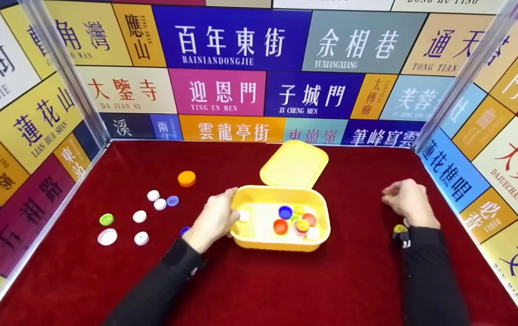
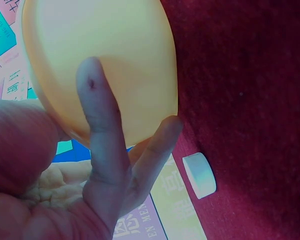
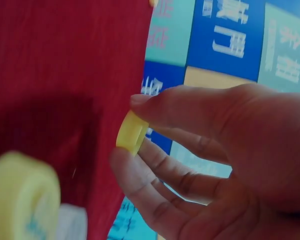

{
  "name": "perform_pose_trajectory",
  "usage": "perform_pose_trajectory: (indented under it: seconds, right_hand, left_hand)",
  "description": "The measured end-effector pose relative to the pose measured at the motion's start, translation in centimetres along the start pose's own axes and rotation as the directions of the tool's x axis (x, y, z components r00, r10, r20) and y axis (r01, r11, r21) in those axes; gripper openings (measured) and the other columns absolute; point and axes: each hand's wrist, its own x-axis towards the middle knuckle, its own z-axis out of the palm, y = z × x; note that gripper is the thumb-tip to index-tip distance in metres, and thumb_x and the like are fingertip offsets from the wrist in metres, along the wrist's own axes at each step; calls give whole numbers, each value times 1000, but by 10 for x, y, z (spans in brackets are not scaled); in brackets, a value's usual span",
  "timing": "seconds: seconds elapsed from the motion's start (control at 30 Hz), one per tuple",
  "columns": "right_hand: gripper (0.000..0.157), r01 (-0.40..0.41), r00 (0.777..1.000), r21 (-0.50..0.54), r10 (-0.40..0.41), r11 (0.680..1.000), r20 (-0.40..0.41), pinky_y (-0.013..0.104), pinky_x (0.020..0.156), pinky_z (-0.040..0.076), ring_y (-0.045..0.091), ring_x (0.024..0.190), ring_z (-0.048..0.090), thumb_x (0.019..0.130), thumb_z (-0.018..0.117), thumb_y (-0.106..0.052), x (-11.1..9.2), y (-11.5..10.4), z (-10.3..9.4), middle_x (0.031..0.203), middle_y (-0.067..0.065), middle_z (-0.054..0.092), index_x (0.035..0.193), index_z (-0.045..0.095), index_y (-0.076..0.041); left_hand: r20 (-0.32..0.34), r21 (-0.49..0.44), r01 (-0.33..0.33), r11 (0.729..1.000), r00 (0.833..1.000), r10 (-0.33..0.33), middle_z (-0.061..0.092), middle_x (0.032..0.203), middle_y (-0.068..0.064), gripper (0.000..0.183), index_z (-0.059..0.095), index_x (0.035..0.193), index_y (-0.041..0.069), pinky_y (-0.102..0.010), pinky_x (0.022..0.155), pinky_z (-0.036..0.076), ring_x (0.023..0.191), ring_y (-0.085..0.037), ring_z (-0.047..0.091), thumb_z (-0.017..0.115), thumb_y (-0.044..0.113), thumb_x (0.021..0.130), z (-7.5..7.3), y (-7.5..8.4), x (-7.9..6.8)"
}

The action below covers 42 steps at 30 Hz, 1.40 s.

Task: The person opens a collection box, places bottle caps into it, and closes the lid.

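My left hand (image 1: 213, 218) grips the left end of a yellow plastic box (image 1: 281, 244). In the left wrist view its fingers lie against the box wall (image 2: 140, 60). Inside the box lie several bottle caps, among them a blue cap (image 1: 285, 212), a red cap (image 1: 280, 226) and a white cap (image 1: 243, 215). Off to the right, my right hand (image 1: 410, 203) pinches a small yellow bottle cap (image 3: 132, 132) between thumb and fingertips, above the red cloth. Near that wrist are a larger yellow cap (image 3: 21, 195) and a white cap (image 3: 71, 223), partly cut off in the right wrist view.
Behind the box lies its yellow lid (image 1: 295, 164). Loose caps are scattered on the red cloth at the left, including an orange cap (image 1: 187, 178), a green cap (image 1: 106, 219) and several white ones. Printed panels (image 1: 232, 36) enclose the back and sides.
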Motion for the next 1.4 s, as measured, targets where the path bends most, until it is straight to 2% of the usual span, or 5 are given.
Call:
perform_pose_trajectory:
  seconds: [0.27, 0.63, 0.97, 1.27, 1.4]
  right_hand:
    - [27, 148, 989, 14, -148, 989, -15, 68, 108, 64, 50, 118, 82, 102, 84, -12, 2, -52, 14, 123, 26, 86, 125, 87, 4]
    - [21, 319, 947, 78, -315, 944, -65, 55, 94, 68, 38, 105, 82, 103, 84, -11, -21, -129, 30, 114, 19, 83, 123, 90, -7]
    - [18, 509, 860, 123, -510, 852, -29, 51, 91, 72, 35, 101, 80, 99, 89, -6, -51, -181, 64, 111, 18, 81, 117, 90, -5]
    - [13, 662, 736, 129, -673, 738, 74, 38, 84, 64, 31, 94, 75, 96, 93, -9, -75, -207, 92, 100, 11, 83, 109, 91, -8]
    - [12, 681, 702, 152, -698, 716, 140, 35, 82, 66, 30, 94, 77, 97, 92, -8, -80, -211, 97, 99, 11, 83, 110, 90, -8]
  left_hand:
    - [-9, 14, -15, 1000, 1000, 15, 71, 151, -32, 69, 50, 172, -4, -28, 48, 62, 54, -15, 70, 69, -2, 105, 1, -1, 0]
    - [3, 18, 2, 1000, 1000, -2, 68, 156, -32, 69, 49, 173, -3, -27, 50, 63, 54, -14, 68, 68, -1, 107, 0, -1, 0]
    - [3, 8, -2, 1000, 1000, 2, 67, 157, -33, 70, 48, 174, -3, -27, 50, 63, 55, -15, 69, 68, -1, 106, 1, -1, 0]
    - [-25, -4, -8, 1000, 1000, 7, 73, 149, -31, 69, 53, 170, -3, -29, 48, 63, 66, -22, 77, 71, -2, 104, 1, -1, 0]
    - [-19, -7, 4, 1000, 1000, -4, 72, 150, -32, 69, 52, 171, -2, -29, 48, 63, 66, -22, 77, 71, -1, 105, 1, -1, 0]
